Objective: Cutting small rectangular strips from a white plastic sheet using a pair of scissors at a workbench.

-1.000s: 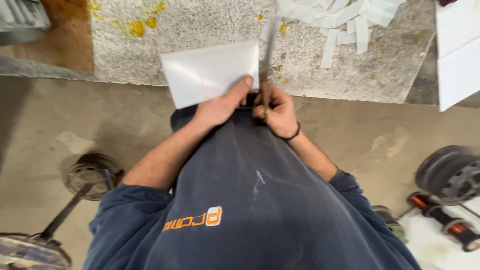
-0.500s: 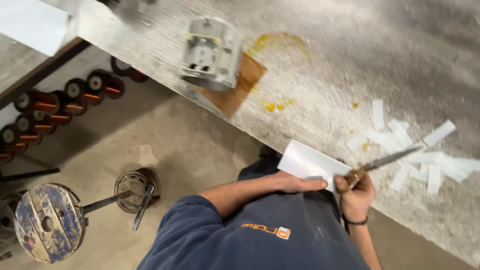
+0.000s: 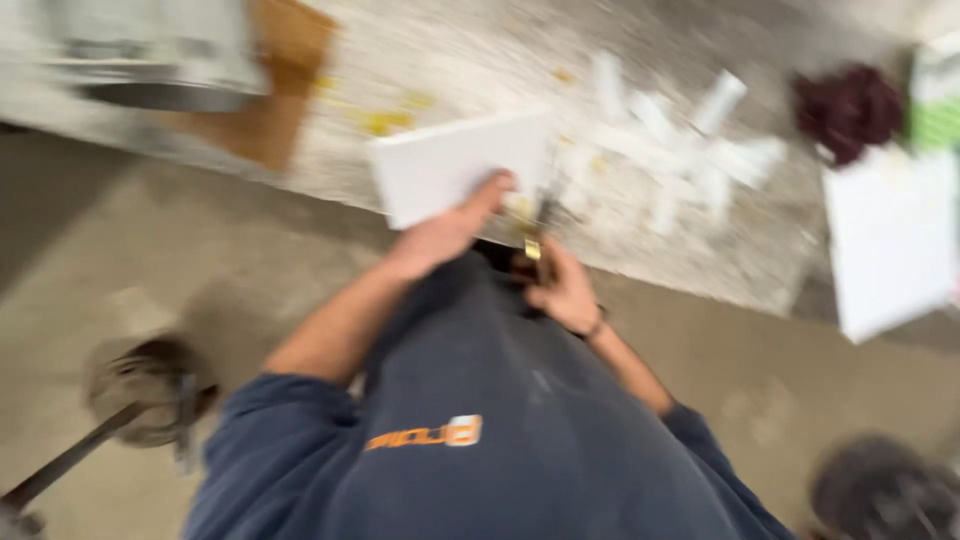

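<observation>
The whole picture is smeared by fast motion, so no edge looks sharp. The light is soft and even, and it is bright enough to see colours. The white sheet [image 3: 455,165] above the left hand [image 3: 440,235] glows pale and shows no detail. The paper strips [image 3: 680,150] up and to the right of the right hand [image 3: 562,290] melt into fuzzy streaks. The floor [image 3: 120,260] left of the hands is dimmer, with faint soft shadows.
</observation>
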